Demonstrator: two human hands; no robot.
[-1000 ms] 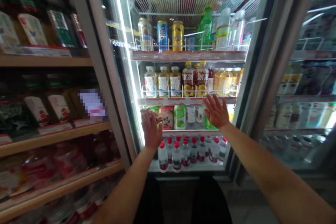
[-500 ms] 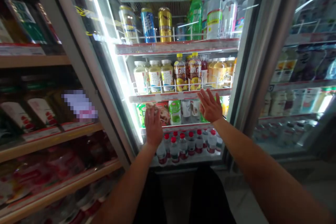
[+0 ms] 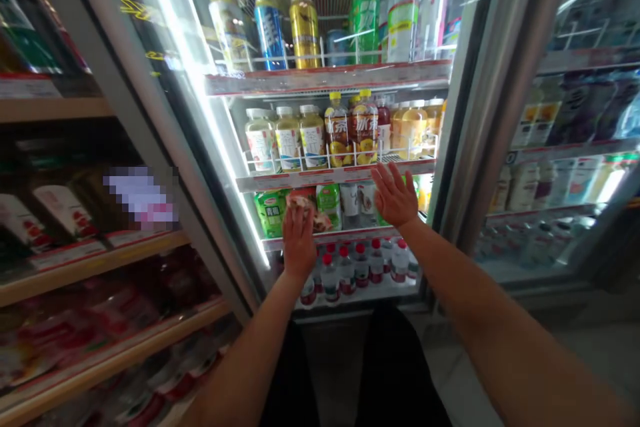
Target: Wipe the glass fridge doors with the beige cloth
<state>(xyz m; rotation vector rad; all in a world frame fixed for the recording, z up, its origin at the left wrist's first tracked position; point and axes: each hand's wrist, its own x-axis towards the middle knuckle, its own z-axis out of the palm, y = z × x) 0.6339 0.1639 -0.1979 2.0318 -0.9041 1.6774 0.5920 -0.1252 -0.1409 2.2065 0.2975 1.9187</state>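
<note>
My left hand (image 3: pixel 299 240) is at the third shelf of a lit fridge, its fingers close together over the front of a reddish-brown package (image 3: pixel 323 220). The package sits tilted between a green bag (image 3: pixel 271 215) and a green-and-white pack (image 3: pixel 329 201); its underside and my left thumb are hidden. Over to the right, my right hand (image 3: pixel 397 197) is raised with spread fingers and holds nothing. Its fingertips overlap the front edge of the juice shelf (image 3: pixel 310 179); whether they touch it is unclear.
Above stand juice bottles (image 3: pixel 287 137), tea bottles (image 3: pixel 365 127) and cans (image 3: pixel 304 33). Red-capped water bottles (image 3: pixel 346 270) fill the bottom. A metal door frame (image 3: pixel 493 100) rises at right, and wooden shelves (image 3: pixel 100 260) with bottles stand at left. My knees are below.
The view has shifted slightly, with the shelves a little higher and further left. My left hand has moved right relative to the shelf, and the package shows more clearly. My right hand remains spread.
</note>
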